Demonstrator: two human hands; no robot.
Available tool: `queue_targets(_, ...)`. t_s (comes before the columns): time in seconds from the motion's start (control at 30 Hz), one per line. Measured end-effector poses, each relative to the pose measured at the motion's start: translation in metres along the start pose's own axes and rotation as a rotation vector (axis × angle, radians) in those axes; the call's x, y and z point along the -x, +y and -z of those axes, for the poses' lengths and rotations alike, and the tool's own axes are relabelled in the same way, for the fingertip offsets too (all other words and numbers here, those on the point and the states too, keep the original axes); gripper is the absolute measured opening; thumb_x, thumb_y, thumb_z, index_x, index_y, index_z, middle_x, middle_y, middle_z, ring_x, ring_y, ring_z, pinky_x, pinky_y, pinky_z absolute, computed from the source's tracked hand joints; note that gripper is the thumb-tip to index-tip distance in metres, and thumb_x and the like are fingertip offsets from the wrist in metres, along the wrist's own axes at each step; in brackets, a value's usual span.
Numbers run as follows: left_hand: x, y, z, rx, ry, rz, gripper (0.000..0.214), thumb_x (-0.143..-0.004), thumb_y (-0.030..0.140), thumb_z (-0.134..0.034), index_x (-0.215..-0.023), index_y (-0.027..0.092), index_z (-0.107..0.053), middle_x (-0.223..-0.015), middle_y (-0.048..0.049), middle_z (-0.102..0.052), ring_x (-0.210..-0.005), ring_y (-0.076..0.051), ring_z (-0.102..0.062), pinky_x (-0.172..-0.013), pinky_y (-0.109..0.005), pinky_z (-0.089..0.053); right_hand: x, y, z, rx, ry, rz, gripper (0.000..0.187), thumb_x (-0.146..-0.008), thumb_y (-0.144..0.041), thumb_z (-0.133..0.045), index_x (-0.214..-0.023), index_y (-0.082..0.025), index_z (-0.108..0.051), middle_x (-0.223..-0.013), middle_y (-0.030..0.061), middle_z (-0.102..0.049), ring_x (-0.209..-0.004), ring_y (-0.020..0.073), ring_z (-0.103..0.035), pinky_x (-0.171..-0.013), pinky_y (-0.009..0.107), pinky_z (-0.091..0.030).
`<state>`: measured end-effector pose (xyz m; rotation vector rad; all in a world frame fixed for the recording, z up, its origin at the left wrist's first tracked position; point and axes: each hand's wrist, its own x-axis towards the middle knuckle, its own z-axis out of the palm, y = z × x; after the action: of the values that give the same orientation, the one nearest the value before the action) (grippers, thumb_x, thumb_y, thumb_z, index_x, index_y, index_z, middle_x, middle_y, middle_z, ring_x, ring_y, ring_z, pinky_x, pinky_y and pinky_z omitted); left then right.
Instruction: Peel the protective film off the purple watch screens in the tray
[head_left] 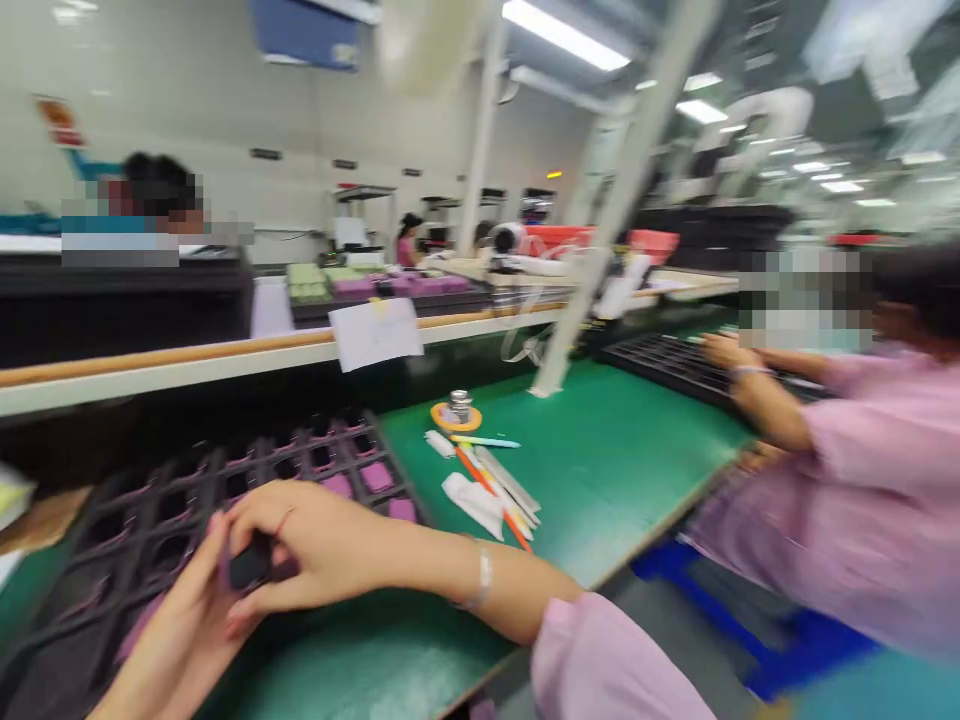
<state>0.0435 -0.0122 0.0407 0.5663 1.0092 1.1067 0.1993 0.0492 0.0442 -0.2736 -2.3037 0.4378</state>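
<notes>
My right hand [315,545] reaches in from the right, its fingers pinched round a small dark part [249,566]. My left hand [176,630] comes up from the bottom left and closes on the same dark part from the other side. Both hands hover over a black grid tray [150,500] whose cells hold pink pieces [375,476]. The whole view is blurred by motion.
On the green mat [600,450] lie a roll of yellow tape with a small metal jar [457,410], pens, white cloth and a ruler. A co-worker in a pink smock [862,480] works at a black tray on the right. A shelf rail runs behind.
</notes>
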Motion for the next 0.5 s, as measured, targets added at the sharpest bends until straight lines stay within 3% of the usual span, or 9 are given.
queue_targets(0.1,-0.006,0.001,0.005,0.199,-0.081,0.000,0.032,-0.090,0.046,-0.074,-0.084,0.015,-0.069,-0.077,-0.0028,-0.067,-0.050,-0.007,-0.050,-0.049,-0.017,-0.044,-0.001,0.007,0.006,-0.161,0.043,-0.058,0.041,-0.073,-0.017,-0.094,-0.096,-0.018,-0.059,-0.115,0.0066,-0.068,-0.103,0.0175,-0.067,-0.080,0.019,-0.056)
queue_targets(0.2,-0.019,0.005,-0.004,0.289,-0.171,0.020,0.048,-0.069,0.052,-0.091,-0.091,0.013,-0.072,-0.081,-0.0059,-0.068,-0.059,-0.009,-0.057,-0.052,-0.015,-0.045,0.002,0.011,0.011,-0.251,0.106,-0.145,0.029,-0.081,-0.009,-0.084,-0.093,-0.020,-0.060,-0.128,0.0080,-0.066,-0.103,0.0181,-0.068,-0.076,0.022,-0.058)
queue_targets(0.37,-0.031,0.007,-0.011,0.323,-0.295,0.044,0.051,-0.073,0.057,-0.087,-0.093,0.013,-0.072,-0.083,-0.0053,-0.066,-0.056,-0.005,-0.051,-0.048,-0.012,-0.037,0.008,0.017,0.017,-0.244,0.154,-0.185,0.011,-0.090,-0.014,-0.075,-0.087,-0.022,-0.068,-0.123,0.0069,-0.071,-0.097,0.0203,-0.071,-0.076,0.029,-0.059)
queue_targets(0.5,-0.037,0.007,-0.008,0.337,-0.306,0.028,0.053,-0.074,0.060,-0.086,-0.096,0.014,-0.070,-0.072,0.0008,-0.057,-0.052,-0.004,-0.044,-0.046,-0.012,-0.033,0.003,0.021,0.018,-0.144,0.198,-0.117,0.009,-0.091,-0.015,-0.077,-0.090,-0.022,-0.071,-0.122,0.0066,-0.072,-0.112,0.0248,-0.067,-0.099,0.040,-0.054)
